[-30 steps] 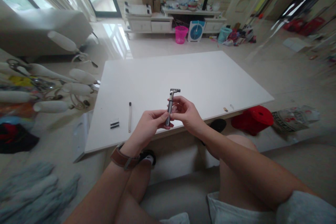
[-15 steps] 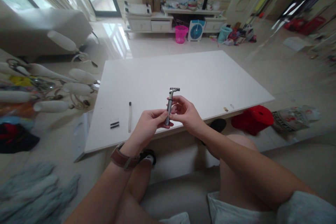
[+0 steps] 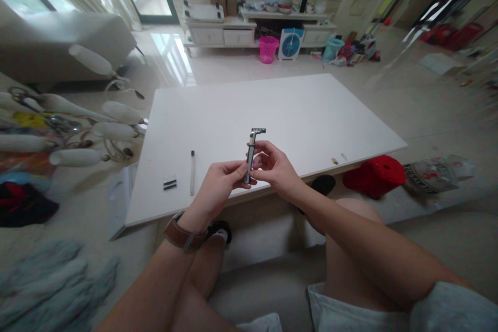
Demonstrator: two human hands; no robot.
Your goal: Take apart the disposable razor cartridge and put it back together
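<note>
A silver and dark-grey razor (image 3: 251, 155) stands nearly upright between my hands, its head at the top and pointing right. My left hand (image 3: 223, 179) is closed, pinching the lower handle between thumb and fingers. From the other side, my right hand (image 3: 274, 168) is closed on the handle too, its fingers curled around the back. Both hands are held over the near edge of the white table (image 3: 241, 109). Left of them on the tabletop lie a thin pale stick with a black tip (image 3: 192, 174) and a small clear pack with two black strips (image 3: 169, 184).
Small bits (image 3: 334, 161) lie near the table's right front edge. Beyond that edge sit a red roll-shaped object (image 3: 375, 176) and a clear printed bag (image 3: 438, 174). A white multi-armed lamp (image 3: 93, 129) is at the left. A pink basket (image 3: 268, 50) and blue fan (image 3: 291, 44) stand across the room.
Almost nothing differs. The razor and both hands appear very slightly higher in the view, with the same grip.
</note>
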